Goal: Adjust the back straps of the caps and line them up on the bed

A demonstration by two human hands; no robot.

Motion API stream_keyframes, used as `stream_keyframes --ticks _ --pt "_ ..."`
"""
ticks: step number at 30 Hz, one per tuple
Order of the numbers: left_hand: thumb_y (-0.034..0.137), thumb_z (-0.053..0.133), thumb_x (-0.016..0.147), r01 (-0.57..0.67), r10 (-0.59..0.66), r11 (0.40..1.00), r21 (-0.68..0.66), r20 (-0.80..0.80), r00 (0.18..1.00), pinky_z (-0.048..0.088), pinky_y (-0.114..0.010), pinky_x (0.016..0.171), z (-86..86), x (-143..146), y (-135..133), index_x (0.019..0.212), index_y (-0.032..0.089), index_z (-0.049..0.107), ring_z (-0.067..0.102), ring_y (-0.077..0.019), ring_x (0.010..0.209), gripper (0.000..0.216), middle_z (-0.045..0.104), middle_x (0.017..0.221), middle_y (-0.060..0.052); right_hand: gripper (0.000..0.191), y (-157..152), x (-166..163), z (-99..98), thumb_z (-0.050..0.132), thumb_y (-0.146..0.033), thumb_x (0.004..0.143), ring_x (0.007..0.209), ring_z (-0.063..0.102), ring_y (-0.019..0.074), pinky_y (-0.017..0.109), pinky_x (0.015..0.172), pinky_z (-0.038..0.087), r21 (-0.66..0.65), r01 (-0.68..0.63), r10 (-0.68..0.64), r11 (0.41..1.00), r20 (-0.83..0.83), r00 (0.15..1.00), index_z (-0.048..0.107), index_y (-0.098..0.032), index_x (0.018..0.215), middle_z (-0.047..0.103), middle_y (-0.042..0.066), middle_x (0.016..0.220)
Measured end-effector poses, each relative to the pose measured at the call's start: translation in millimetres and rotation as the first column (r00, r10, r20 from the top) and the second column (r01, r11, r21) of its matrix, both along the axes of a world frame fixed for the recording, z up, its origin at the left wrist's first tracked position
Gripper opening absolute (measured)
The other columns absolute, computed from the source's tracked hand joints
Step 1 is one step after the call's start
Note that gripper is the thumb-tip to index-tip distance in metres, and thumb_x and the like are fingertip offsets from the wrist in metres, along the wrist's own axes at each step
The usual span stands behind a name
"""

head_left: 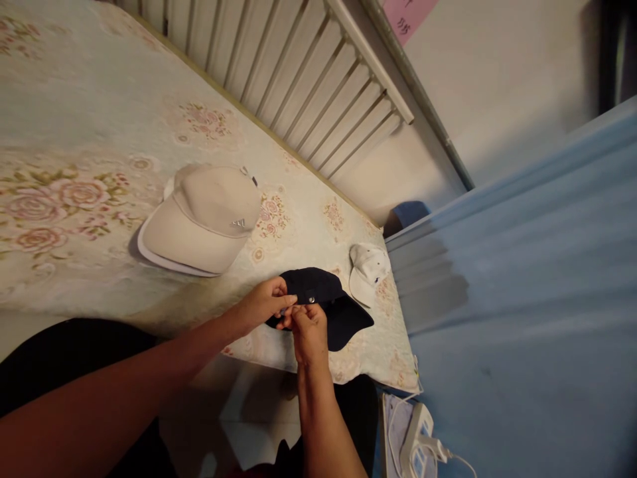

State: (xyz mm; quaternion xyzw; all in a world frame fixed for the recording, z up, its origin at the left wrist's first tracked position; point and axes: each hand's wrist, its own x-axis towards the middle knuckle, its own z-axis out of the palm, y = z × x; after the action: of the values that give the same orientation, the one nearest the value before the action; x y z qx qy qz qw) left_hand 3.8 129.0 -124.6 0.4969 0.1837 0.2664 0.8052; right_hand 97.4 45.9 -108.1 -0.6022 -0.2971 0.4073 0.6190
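Note:
A black cap [318,282] lies tilted on the bed's near edge, its brim pointing right and a small metal fastener showing on its band. With fingers pinched at the cap's left end, my left hand [266,302] grips it. My right hand [309,328] is closed close beside the left, fingertips at the band's lower edge; whatever it pinches is hidden. Left of my hands sits a beige cap [209,206] with a small metal emblem. A white cap [368,269] rests farther right on the bed.
A floral sheet [199,126] covers the bed. Metal rails [279,66] run along its far side. At the right hangs a blue curtain [507,299]. A white power strip [418,431] with cables lies low on the right, beyond the bed's end.

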Motion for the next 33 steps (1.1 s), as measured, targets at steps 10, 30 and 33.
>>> stream_keyframes --ticks 10,30,33 --pt "0.036 0.061 0.074 -0.013 0.018 0.999 0.053 -0.096 0.995 0.028 -0.021 0.047 0.8 -1.5 5.2 0.070 0.019 0.043 0.043 -0.0070 0.047 0.024 0.052 0.054 0.007 0.024 2.2 2.9 2.1 0.069 -0.035 0.072 0.041 0.044 0.0067 0.021 0.045 0.041 0.052 0.194 -0.184 0.980 -0.150 0.971 0.053 -0.017 0.071 0.050 -0.008 0.046" --pt "0.034 0.059 0.073 0.092 -0.077 0.989 0.118 -0.123 0.989 0.038 -0.023 0.053 -1.4 -0.3 5.1 0.074 0.019 0.046 0.051 -0.0102 0.059 0.020 0.059 0.067 0.003 0.017 6.8 1.7 8.4 0.065 -0.014 0.059 0.045 0.051 0.0084 0.023 0.048 0.046 -0.002 0.300 -0.288 0.954 -0.291 0.912 0.049 -0.017 0.057 0.053 -0.005 0.048" --pt "0.029 0.061 0.069 0.115 -0.090 0.981 0.153 -0.163 0.983 0.039 -0.023 0.055 -2.9 -0.8 7.1 0.074 0.019 0.049 0.052 -0.0113 0.059 0.016 0.059 0.066 0.002 0.019 5.6 5.9 7.3 0.067 -0.016 0.062 0.044 0.051 0.0080 0.024 0.050 0.048 -0.009 0.287 -0.278 0.958 -0.281 0.918 0.048 -0.018 0.061 0.053 -0.006 0.046"
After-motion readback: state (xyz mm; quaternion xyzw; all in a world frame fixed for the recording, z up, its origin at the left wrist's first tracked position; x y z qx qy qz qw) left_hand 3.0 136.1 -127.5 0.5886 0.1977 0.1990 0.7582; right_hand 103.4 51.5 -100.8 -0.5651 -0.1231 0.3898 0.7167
